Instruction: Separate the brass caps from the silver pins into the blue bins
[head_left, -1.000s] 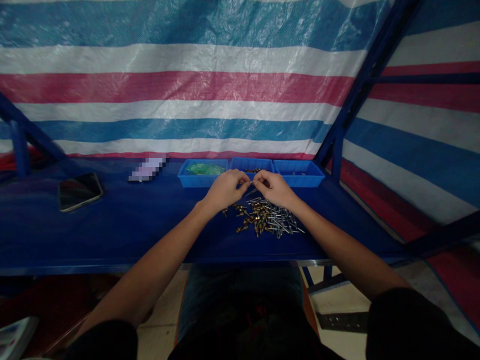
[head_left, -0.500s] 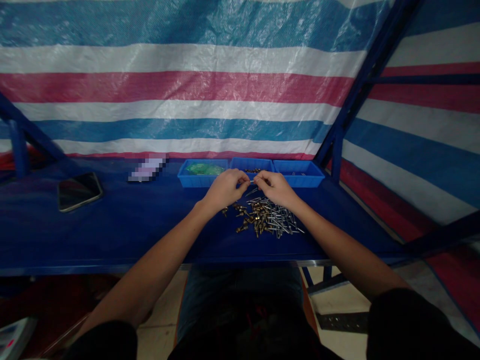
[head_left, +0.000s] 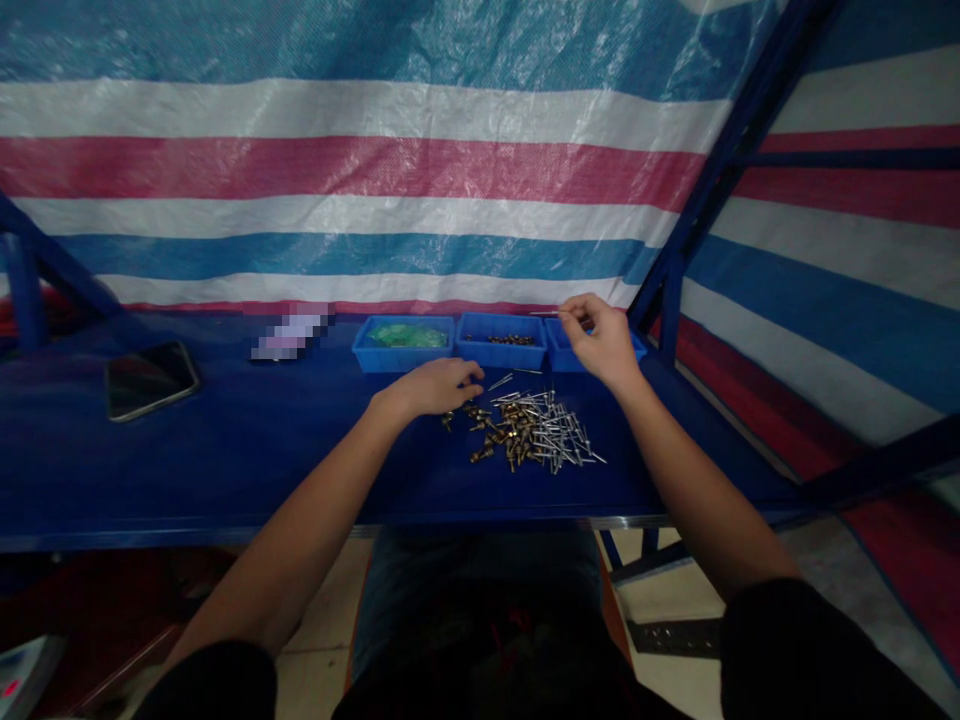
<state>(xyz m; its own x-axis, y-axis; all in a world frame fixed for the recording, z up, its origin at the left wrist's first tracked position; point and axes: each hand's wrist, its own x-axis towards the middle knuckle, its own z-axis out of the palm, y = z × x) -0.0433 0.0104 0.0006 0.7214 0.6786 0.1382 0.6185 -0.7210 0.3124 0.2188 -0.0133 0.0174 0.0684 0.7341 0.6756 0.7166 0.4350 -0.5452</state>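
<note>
My right hand (head_left: 598, 335) is raised over the right blue bin (head_left: 559, 350), its thumb and fingers pinching a thin silver pin (head_left: 545, 313) that points to the left. Low over the table is my left hand (head_left: 439, 385), fingers apart, with nothing visible in it. Just right of it lies a pile of small metal parts: brass-coloured pieces (head_left: 510, 435) on the left side and slim silver pins (head_left: 566, 435) on the right. A few loose silver pins (head_left: 501, 381) lie behind the pile.
A middle blue bin (head_left: 501, 357) holds small brass-coloured parts. The left blue bin (head_left: 405, 364) contains a green plastic bag (head_left: 409, 335). A phone (head_left: 152, 381) and a blurred-out flat item (head_left: 291, 333) lie at left. Striped sheeting and blue frame bars enclose the table.
My hands have come apart. The right one moved up and right with the silver pin; the left one moved down and left, and its fingers opened.
</note>
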